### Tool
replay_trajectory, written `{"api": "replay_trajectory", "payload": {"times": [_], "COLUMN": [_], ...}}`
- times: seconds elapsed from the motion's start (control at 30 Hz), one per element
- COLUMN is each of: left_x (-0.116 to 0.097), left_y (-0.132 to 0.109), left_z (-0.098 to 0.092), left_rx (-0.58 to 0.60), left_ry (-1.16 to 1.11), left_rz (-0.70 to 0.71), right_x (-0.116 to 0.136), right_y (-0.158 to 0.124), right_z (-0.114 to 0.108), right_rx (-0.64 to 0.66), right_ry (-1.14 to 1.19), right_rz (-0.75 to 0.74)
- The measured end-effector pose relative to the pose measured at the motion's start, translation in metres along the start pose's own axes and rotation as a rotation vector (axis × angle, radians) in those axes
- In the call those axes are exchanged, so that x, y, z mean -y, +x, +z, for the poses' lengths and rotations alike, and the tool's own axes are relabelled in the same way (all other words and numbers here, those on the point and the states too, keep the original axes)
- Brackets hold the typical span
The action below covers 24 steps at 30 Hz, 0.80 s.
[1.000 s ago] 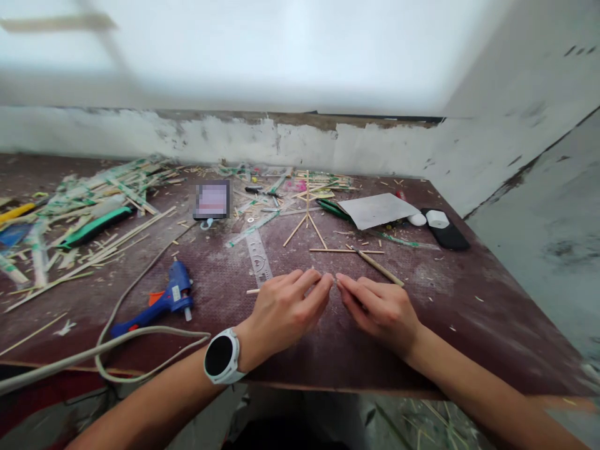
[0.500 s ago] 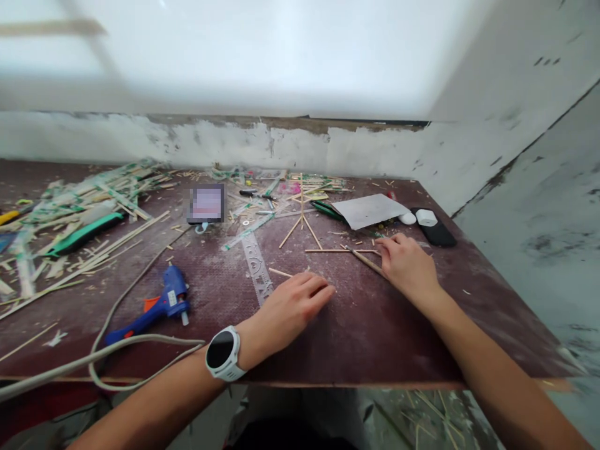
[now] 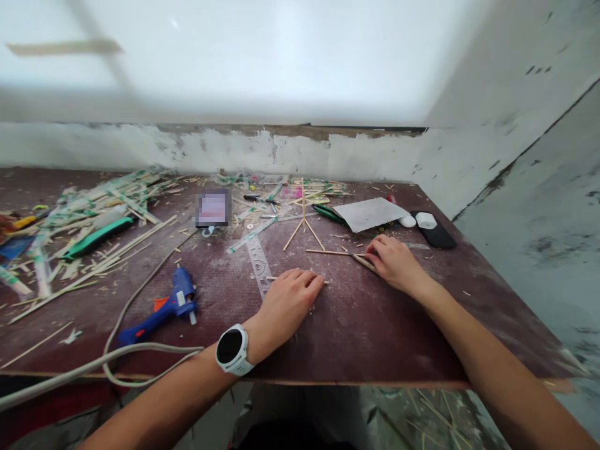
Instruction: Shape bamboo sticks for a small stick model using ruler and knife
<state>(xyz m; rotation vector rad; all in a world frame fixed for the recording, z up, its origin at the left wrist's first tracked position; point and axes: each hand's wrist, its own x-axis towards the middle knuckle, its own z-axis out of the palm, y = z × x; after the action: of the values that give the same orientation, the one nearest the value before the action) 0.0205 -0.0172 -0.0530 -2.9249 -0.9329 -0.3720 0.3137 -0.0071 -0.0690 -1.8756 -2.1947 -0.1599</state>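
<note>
My left hand (image 3: pixel 290 300), with a white watch on its wrist, is closed over a short thin wooden stick (image 3: pixel 324 282), whose ends show on both sides of the fingers. To the right, my right hand (image 3: pixel 392 262) pinches the right end of a longer wooden stick (image 3: pixel 328 252) lying flat on the table. A slim brown pointed tool (image 3: pixel 364 261) lies under that stick's end, partly hidden by the right hand. Beyond the hands, a three-legged frame of joined sticks (image 3: pixel 304 220) lies or stands; I cannot tell which. A clear plastic ruler (image 3: pixel 257 265) lies near my left hand.
A blue glue gun (image 3: pixel 180 297) and its cable (image 3: pixel 140 281) are at left. Behind lie a stick pile (image 3: pixel 112 200), a green-black cutter (image 3: pixel 98 239) and a blurred-out screen (image 3: pixel 213 208). White paper (image 3: pixel 370 214), an earbud case (image 3: pixel 425 220) and a black phone (image 3: pixel 438 234) lie right.
My right hand has shifted left and closed onto the longer stick's end. My left hand has drawn slightly left and now covers the middle of the short stick. The view has shifted slightly.
</note>
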Motion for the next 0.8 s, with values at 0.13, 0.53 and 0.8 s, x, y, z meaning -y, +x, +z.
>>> {"api": "replay_trajectory", "payload": {"times": [0.13,0.53,0.8], "left_x": [0.0,0.0,0.0], "left_y": [0.0,-0.001,0.0], "left_z": [0.002,0.003,-0.002], "left_rx": [0.021,0.033,-0.407], "left_ry": [0.077,0.065,0.034], "left_rz": [-0.051,-0.058,-0.075], "right_x": [-0.003,-0.003,0.032], "right_y": [-0.001,-0.001,-0.01], "right_z": [0.006,-0.003,-0.024], "right_rx": [0.012,-0.08,-0.482], "right_ry": [0.02,0.209,0.866], "right_rz": [-0.023,-0.024,0.05]}}
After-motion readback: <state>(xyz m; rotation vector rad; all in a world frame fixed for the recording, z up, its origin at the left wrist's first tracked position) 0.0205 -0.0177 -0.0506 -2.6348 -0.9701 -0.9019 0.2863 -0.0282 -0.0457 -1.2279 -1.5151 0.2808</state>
